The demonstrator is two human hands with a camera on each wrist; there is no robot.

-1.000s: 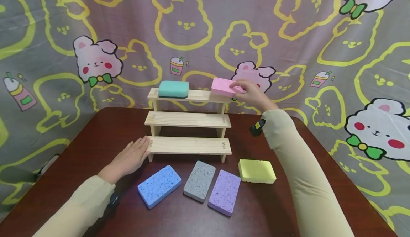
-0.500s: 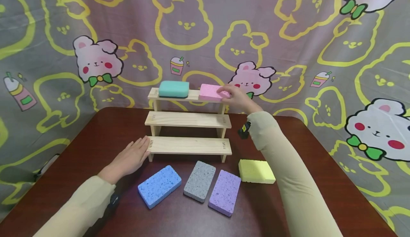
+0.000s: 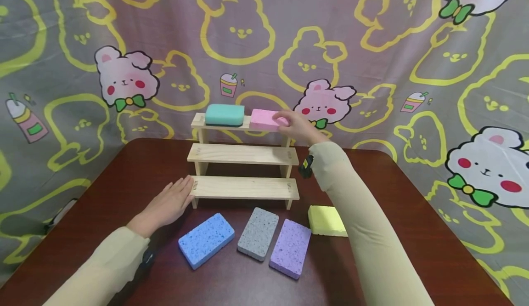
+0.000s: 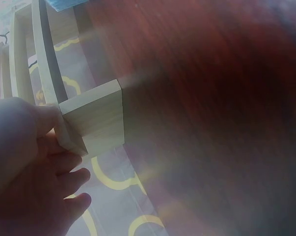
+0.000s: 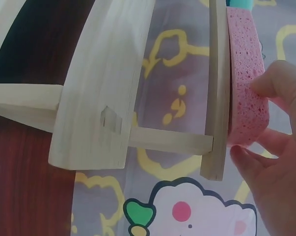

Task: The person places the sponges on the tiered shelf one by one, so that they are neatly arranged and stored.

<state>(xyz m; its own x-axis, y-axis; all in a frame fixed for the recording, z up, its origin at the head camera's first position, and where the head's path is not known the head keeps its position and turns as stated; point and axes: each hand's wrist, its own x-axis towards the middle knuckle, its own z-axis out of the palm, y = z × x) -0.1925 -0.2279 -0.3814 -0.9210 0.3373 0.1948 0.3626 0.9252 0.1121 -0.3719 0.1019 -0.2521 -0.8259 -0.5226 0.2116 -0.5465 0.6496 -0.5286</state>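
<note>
A three-tier wooden rack [image 3: 244, 154] stands on the table. On its top shelf, toward the right end, sits a pink sponge [image 3: 261, 119]; my right hand [image 3: 301, 127] holds its right end between thumb and fingers. In the right wrist view the pink sponge [image 5: 247, 73] lies along the top board, close to the teal sponge [image 5: 240, 4]. The teal sponge [image 3: 224, 115] is at the left of that same shelf. My left hand [image 3: 165, 205] rests with extended fingers against the left end of the bottom shelf; in the left wrist view the left hand [image 4: 30, 162] touches the board's end.
In front of the rack lie a blue sponge [image 3: 206, 240], a grey sponge [image 3: 258, 234], a purple sponge [image 3: 290, 249] and a yellow sponge [image 3: 326, 221], which my right sleeve partly covers. A patterned curtain [image 3: 173, 30] hangs behind the dark brown table [image 3: 136, 168].
My right hand has brought the pink sponge left and down onto the top shelf, then slid it left toward the teal sponge. The left hand has stayed in place.
</note>
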